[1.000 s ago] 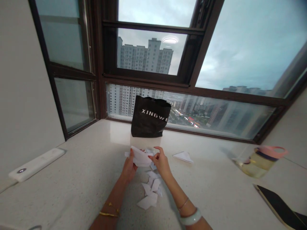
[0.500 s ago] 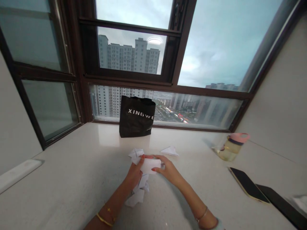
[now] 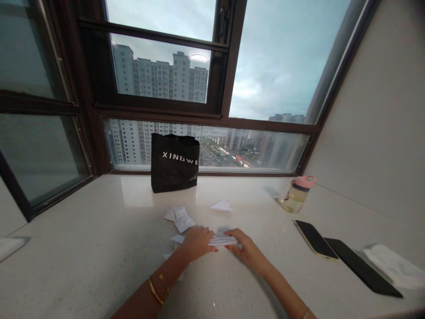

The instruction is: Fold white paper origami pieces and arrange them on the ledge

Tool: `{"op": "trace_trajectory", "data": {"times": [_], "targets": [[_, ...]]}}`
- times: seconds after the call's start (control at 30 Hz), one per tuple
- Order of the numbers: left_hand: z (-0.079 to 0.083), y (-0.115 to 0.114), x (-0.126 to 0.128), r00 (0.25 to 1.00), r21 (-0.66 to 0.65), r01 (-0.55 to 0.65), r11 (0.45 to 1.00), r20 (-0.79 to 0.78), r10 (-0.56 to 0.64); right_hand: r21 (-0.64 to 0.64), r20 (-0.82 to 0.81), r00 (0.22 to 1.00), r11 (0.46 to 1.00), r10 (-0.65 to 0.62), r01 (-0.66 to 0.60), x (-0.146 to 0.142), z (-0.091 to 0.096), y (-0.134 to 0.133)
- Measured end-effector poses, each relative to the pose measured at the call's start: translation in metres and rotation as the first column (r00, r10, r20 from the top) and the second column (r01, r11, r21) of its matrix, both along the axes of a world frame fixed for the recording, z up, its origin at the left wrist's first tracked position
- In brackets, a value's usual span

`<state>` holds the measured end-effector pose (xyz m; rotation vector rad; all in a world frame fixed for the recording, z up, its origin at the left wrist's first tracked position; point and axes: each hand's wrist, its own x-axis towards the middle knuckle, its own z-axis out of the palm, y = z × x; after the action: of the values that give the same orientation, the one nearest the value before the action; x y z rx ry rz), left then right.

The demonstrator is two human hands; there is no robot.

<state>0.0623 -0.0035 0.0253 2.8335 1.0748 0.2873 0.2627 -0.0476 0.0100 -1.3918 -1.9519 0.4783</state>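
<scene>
Between both hands is a folded white paper [image 3: 222, 240], held low over the white counter with its layered edge toward me. My left hand [image 3: 198, 243] grips its left end, thumb below and fingers above. At the right end, my right hand [image 3: 245, 247] pinches it between thumb and fingers. Several folded paper pieces [image 3: 181, 219] lie beyond and beside my left hand, some partly hidden by that hand and forearm. A white paper triangle [image 3: 222, 205] rests farther off on the counter.
A black bag [image 3: 175, 170] with white lettering stands by the window. To the right are a bottle with a pink lid [image 3: 296, 195], a phone [image 3: 315, 238], a dark flat object [image 3: 361, 266] and a white packet [image 3: 393, 265]. A white object [image 3: 12, 246] lies at the left edge.
The held paper has gone from showing its broad face to showing its layered edge, and both hands are lower. The view has shifted, so the surroundings appear farther left.
</scene>
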Motion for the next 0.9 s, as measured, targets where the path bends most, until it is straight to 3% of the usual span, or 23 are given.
{"op": "trace_trajectory", "data": {"times": [0.13, 0.3, 0.47, 0.6, 0.7, 0.9], "targets": [[0.0, 0.003, 0.007, 0.993, 0.018, -0.024, 1.0, -0.115, 0.025, -0.034, -0.207, 0.975, 0.997, -0.078, 0.073, -0.001, -0.013, -0.001], [0.004, 0.005, 0.009, 0.993, -0.048, -0.048, 0.998, -0.114, 0.042, -0.067, -0.172, 0.982, 0.995, -0.08, 0.07, -0.004, -0.015, -0.002], [0.006, 0.011, 0.016, 0.985, -0.013, -0.082, 0.997, -0.153, 0.079, -0.045, -0.091, 0.989, 0.992, -0.119, 0.115, -0.004, -0.007, -0.003], [0.007, 0.01, 0.02, 0.978, -0.001, -0.086, 0.996, -0.189, 0.085, -0.023, 0.095, 0.995, 0.999, -0.034, 0.037, 0.001, 0.001, -0.003], [0.01, 0.007, 0.021, 0.982, 0.01, -0.052, 0.999, -0.183, 0.053, -0.026, 0.245, 0.969, 1.0, -0.004, 0.01, 0.006, 0.005, -0.004], [0.007, 0.007, 0.023, 0.981, 0.06, 0.013, 0.998, -0.194, -0.001, 0.06, 0.396, 0.916, 0.997, -0.069, 0.049, 0.004, 0.007, -0.011]]}}
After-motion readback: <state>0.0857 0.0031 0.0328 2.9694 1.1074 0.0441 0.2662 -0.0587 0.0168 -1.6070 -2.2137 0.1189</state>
